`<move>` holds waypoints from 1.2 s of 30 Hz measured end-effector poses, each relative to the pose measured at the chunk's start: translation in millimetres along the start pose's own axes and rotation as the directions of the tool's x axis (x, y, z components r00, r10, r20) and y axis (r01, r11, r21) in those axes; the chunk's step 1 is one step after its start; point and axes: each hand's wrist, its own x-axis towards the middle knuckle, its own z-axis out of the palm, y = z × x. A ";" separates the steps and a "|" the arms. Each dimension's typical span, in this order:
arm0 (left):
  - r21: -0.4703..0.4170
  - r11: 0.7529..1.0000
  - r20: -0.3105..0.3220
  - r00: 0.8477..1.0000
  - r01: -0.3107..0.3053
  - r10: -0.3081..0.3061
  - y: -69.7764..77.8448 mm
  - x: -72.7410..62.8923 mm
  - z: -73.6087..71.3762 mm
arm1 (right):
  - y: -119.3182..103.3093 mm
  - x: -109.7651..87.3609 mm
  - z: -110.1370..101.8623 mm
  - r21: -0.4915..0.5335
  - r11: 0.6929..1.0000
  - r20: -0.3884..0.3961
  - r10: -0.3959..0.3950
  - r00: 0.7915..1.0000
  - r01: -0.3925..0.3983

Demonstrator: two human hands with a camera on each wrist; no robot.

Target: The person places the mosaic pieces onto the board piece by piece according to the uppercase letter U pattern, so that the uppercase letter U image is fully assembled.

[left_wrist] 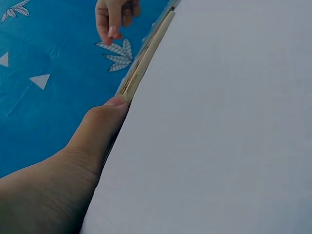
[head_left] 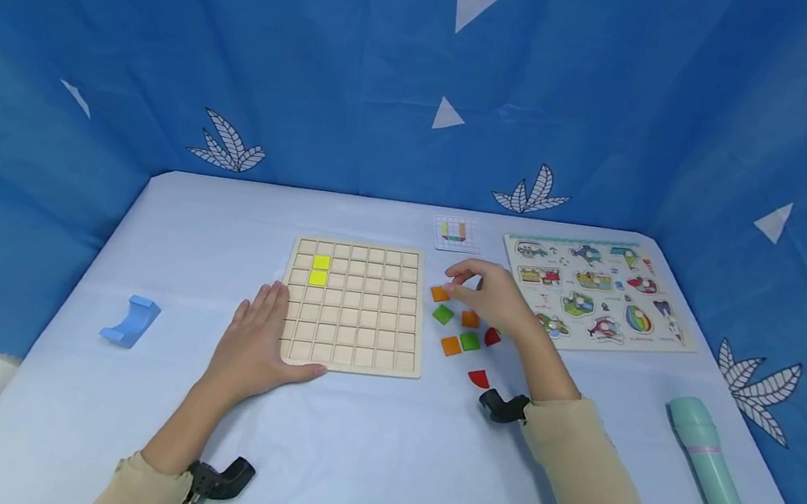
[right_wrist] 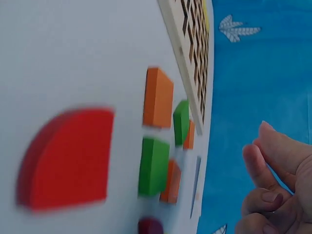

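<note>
A wooden grid board [head_left: 347, 369] lies on the table, with two yellow square tiles [head_left: 319, 278] in its upper left cells. My left hand [head_left: 251, 351] rests against the board's left edge with its fingers extended, its thumb along the near edge. In the left wrist view, the thumb [left_wrist: 105, 119] touches the board's side. Over the loose pieces hovers my right hand [head_left: 492, 296], thumb and index finger bent toward each other beside an orange tile [head_left: 439, 293]. No piece shows between those fingertips in the right wrist view. Green tiles [head_left: 470, 342] and red quarter-round pieces [head_left: 479, 378] lie nearby.
A small pattern card [head_left: 456, 233] lies behind the loose pieces. To its right is a picture puzzle board [head_left: 598, 297]. A mint-green tube-like object [head_left: 724, 497] lies at the far right, and a blue curved block [head_left: 130, 322] at the left. Blue patterned cloth surrounds the table.
</note>
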 end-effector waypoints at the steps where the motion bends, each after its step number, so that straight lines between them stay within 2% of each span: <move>1: 0.001 1.000 0.002 1.000 0.000 0.000 0.1 0.1 -0.5 | 3.9 -2.5 -3.3 -0.001 1.000 -0.009 0.008 1.000 -0.008; 6: 0.002 1.000 0.018 1.000 0.001 -0.001 3.2 1.0 -2.4 | 21.4 -13.8 -17.5 0.004 0.999 -0.062 0.040 0.997 -0.040; 12: 0.004 1.000 0.024 1.000 -0.005 0.005 4.1 2.8 -2.1 | 39.5 -22.3 -28.5 -0.008 0.997 -0.080 0.074 0.994 -0.074; 23: 0.002 1.000 0.016 1.000 -0.012 0.012 3.3 4.2 -0.2 | 52.6 -31.4 -41.0 -0.018 0.991 -0.089 0.131 0.987 -0.133; 36: 0.003 1.000 0.010 1.000 -0.012 0.012 3.7 3.2 -0.3 | 66.3 -35.8 -39.7 -0.017 0.994 -0.102 0.104 0.989 -0.106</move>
